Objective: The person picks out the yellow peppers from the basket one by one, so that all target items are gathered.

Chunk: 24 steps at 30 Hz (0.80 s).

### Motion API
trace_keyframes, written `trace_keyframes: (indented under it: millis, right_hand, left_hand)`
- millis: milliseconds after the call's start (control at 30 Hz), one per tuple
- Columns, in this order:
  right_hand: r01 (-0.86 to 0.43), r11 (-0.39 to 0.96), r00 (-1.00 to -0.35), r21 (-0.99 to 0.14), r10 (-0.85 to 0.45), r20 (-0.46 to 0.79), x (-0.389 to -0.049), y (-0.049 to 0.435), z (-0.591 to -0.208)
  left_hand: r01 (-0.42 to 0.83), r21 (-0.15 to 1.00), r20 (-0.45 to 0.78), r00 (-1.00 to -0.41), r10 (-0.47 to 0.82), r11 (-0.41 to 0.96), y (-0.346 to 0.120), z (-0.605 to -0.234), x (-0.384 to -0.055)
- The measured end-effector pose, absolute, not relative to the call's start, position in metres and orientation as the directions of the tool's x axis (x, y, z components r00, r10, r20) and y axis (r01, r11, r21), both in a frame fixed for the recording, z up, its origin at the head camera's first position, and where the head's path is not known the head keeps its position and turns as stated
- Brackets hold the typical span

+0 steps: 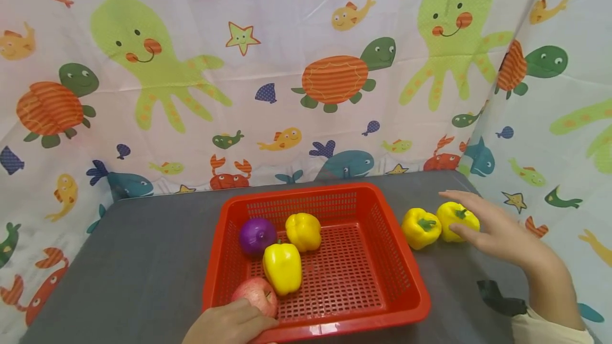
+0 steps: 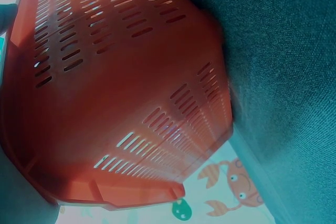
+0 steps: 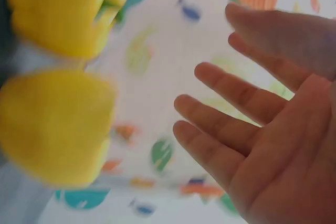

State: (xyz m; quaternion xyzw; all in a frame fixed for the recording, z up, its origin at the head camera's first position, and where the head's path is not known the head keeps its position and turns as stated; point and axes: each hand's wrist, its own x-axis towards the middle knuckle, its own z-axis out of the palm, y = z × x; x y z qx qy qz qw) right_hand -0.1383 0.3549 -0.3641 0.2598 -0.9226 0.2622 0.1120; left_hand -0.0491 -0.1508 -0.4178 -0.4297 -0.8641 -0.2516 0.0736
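A red plastic basket [image 1: 330,328] holds a purple onion [image 1: 258,236], two yellow bell peppers [image 1: 283,268] and a red apple [image 1: 258,295]. At its near left corner my left hand [image 1: 229,323] grips the rim, fingers over the top beside the apple. The left wrist view shows the outside of the slotted basket wall [image 2: 105,77]. Right of the basket, two more yellow bell peppers [image 1: 421,228] sit side by side on the table. My right hand [image 1: 502,232] hovers over the farther right one, fingers extended and spread, palm bare in the right wrist view.
A grey cloth covers the table [image 1: 143,269]. Behind and at both sides hangs a white curtain [image 1: 277,68] printed with sea animals. A black strap-like object [image 1: 499,299] shows by my right wrist.
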Motion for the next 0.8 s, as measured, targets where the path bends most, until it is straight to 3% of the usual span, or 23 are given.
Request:
trace_keyframes:
  millis: [400, 800]
  right_hand:
    - [-0.666, 0.654, -0.744, -0.359, -0.612, 0.268, -0.142, 0.279, -0.303]
    - [-0.699, 0.647, -0.685, -0.305, -0.728, 0.023, -0.174, 0.202, -0.284]
  left_hand:
    - [0.740, 0.403, 0.330, -0.667, 0.668, 0.539, -0.146, -0.415, -0.045]
    - [0.728, 0.394, 0.303, -0.679, 0.669, 0.561, -0.148, -0.415, -0.045]
